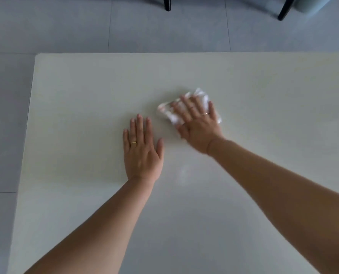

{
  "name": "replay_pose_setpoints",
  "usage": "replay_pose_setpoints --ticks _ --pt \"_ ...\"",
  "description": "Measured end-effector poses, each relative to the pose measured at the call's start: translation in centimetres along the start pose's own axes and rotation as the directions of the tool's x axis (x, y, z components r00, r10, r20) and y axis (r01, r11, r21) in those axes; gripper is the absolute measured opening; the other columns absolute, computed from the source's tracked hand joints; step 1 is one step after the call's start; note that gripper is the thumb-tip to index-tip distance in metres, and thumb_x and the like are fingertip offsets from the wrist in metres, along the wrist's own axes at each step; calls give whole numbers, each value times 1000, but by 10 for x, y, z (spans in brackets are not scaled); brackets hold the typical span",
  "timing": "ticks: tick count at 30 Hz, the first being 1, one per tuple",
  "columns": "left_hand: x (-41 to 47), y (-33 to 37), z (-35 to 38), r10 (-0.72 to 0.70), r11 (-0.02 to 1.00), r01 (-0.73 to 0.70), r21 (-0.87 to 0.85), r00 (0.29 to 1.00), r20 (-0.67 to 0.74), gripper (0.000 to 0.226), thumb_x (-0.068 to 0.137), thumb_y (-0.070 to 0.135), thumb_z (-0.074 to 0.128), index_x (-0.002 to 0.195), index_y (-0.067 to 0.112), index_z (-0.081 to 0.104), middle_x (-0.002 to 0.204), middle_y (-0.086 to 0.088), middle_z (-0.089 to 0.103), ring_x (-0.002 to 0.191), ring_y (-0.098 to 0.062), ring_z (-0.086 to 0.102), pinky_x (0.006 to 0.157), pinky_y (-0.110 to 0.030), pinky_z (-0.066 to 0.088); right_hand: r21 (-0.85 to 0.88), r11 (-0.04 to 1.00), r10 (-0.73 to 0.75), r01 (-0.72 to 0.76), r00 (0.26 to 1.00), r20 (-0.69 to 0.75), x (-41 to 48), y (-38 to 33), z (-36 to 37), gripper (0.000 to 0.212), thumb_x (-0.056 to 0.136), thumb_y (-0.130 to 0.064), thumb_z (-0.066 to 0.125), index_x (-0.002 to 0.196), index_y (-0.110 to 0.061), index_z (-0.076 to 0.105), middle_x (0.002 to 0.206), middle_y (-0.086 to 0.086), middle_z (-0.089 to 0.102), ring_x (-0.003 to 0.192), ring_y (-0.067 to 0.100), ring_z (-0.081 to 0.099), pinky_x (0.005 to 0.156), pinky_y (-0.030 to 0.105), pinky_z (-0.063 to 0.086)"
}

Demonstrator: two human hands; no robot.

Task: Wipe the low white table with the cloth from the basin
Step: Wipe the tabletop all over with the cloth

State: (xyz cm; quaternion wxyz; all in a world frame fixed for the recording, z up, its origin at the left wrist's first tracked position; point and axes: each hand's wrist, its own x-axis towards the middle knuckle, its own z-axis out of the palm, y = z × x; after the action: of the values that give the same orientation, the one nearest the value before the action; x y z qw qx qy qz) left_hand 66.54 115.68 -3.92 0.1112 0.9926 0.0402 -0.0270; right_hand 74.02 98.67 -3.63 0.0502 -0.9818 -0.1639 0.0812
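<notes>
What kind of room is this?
Probably a room in a home: a low white table stands on a grey tiled floor, with dark chair legs beyond it.

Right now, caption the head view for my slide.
Right hand presses white cloth on the low white table; left hand rests flat nearby.

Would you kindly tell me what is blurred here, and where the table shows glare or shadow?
Head view: the right hand and the cloth under it are smeared by motion blur; the left hand, flat on the table, is sharp; a pale sheen lies between the forearms; shadow dims the table's near end.
</notes>
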Motion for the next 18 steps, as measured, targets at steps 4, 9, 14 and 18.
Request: replay_pose_setpoints --ticks 4,9,14,18 --pt "0 -1 5 -5 1000 5 22 1000 -10 68 93 44 24 149 6 22 158 -14 19 146 -28 15 119 -43 9 173 853 501 -493 865 -3 27 -7 -3 57 96 -48 21 150 -36 5 160 -6 -3 146 22 -8 111 57 -10" --pt "-1 0 4 24 999 -24 27 999 -21 66 94 45 29 146 3 31 153 -17 29 143 -32 23 117 -48 18 60 998 2 -4 999 43 15 -65 5 59 96 -50 21 150 -33 5 160 -4 -2 146 25 -9 111 55 -13" --pt "0 -2 6 8 1000 -8 1 1000 -25 68 92 44 33 147 4 28 156 -14 25 145 -30 21 118 -45 14 72 969 235 -236 972 24 56 13 -10 57 97 -49 21 150 -35 6 160 -7 0 146 19 -5 112 57 -5" --pt "0 -1 7 -2 1000 2 1 1000 -23 69 91 43 33 148 5 26 156 -14 24 145 -29 20 118 -44 14 142 876 463 -461 886 20 71 -37 -5 59 96 -42 23 150 -31 2 160 -3 -6 146 26 -12 109 60 -11"
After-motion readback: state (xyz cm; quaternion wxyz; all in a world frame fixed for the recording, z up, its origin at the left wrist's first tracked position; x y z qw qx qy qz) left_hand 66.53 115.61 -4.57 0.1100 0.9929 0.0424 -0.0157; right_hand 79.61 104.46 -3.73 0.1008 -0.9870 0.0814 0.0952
